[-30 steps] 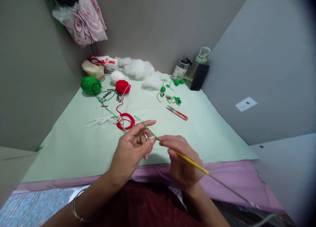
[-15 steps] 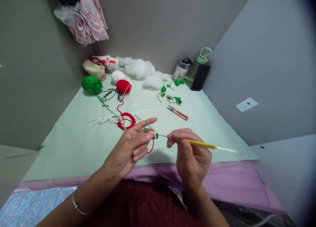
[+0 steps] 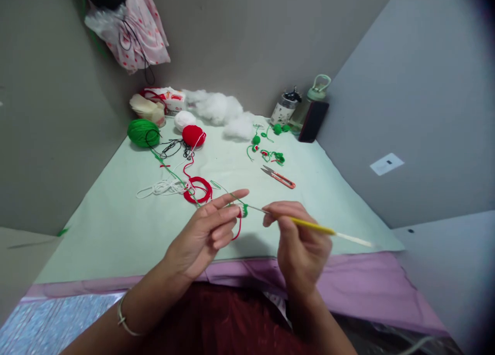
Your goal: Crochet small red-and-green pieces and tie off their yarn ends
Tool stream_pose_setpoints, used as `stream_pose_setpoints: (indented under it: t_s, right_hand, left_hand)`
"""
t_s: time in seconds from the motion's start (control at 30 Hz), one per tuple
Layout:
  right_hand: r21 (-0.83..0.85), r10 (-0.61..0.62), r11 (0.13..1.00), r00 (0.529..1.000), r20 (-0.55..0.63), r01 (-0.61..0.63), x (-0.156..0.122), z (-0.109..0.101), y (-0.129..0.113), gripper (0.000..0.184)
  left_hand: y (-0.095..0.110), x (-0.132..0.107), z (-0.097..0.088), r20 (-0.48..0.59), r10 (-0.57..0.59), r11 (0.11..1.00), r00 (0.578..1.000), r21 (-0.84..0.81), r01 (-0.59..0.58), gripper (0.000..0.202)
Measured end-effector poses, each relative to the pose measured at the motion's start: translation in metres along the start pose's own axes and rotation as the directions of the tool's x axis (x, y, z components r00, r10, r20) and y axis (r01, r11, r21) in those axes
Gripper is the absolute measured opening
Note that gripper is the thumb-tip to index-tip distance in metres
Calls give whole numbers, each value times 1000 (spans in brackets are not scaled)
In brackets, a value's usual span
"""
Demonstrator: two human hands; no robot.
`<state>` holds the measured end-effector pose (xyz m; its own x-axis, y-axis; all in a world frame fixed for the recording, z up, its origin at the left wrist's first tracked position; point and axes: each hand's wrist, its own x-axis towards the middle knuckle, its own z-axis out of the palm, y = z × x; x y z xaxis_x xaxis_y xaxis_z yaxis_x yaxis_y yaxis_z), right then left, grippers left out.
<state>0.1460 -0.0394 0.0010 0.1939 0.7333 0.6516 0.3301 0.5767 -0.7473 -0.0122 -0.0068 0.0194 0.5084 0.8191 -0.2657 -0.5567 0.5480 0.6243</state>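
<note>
Where the crocheted piece sat: the small red, white and green crocheted piece (image 3: 243, 210) was held above the tabletop (image 3: 332, 205), at the left hand's fingertips.
Left hand: the left hand (image 3: 203, 230) pinched it between the thumb and a partly hidden finger, index finger stretched out; a loosened pinch could have let so small a thing twist.
Right hand: the right hand (image 3: 303, 239) had its fingers closed around the yellow-handled hook (image 3: 315, 226).
Hook tip: it met the green edge, though whether it sat inside a loop was too small to tell; pulled back too far, it might have dropped a stitch.
Green strand: from the green ball (image 3: 143, 133), the green strand (image 3: 178, 178) ran beside the white tangle (image 3: 164, 187) and red coil (image 3: 198, 189), so a tug could have snagged them.
Red tail: the red tail (image 3: 238, 231) hung loose underneath, and a stray hook might have caught it.
</note>
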Motion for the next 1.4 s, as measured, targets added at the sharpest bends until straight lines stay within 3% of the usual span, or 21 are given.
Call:
stream_pose_setpoints:
  t_s: [0.1,0.27,0.43,0.57,0.73,0.87,1.03,1.13,1.17,1.23,1.3,1.4]
  right_hand:
    - [213,148,966,989,13,-147,5,3,0,20]
    - [180,135,973,989,64,-145,3,7,2,14]
    - [329,288,893,951,109,-308,3,2,7,18]
    - [378,282,873,951,124,-309,4,1,6,21]
    - [177,171,967,981,87,-184,1,-1,-3,21]
    - [18,-31,999,991,127,29,-2,-3,-7,25]
    - [-229,-281,913,928,246,337,-8,-3,-1,27]
    - [-386,-344,814,896,282,434,-11,-3,2,34]
    - [-381,-343,820,900,269,427,-10,-2,3,35]
    - [-266,-267,912,944,195,313,-7,-2,2,32]
    - [-44,-108,993,991,82,112,-2,0,0,29]
    - [189,62,980,998,21,-65,4,2,-2,26]
  left_hand:
    - [-1,-1,0,-26,97,994,995,62,-95,40]
    - [-8,-3,4,-18,188,954,982,242,-178,41]
    - [-7,-5,2,-20,206,947,978,256,-194,36]
    - [-5,-5,1,-27,213,941,977,274,-197,36]
    - [-6,-4,0,-40,257,917,966,324,-231,37]
    - [-8,-4,-1,-44,302,886,952,382,-263,36]
    - [-12,-4,1,-59,321,885,945,375,-277,49]
    - [-9,-4,1,-28,164,966,986,208,-155,62]
    - [-7,-3,1,-11,96,986,995,141,-93,62]
    - [-2,-2,0,5,9,999,1000,48,-9,55]
    - [1,-2,-1,-8,16,1000,1000,25,-15,49]
    - [1,-2,2,-11,80,994,997,78,-78,48]
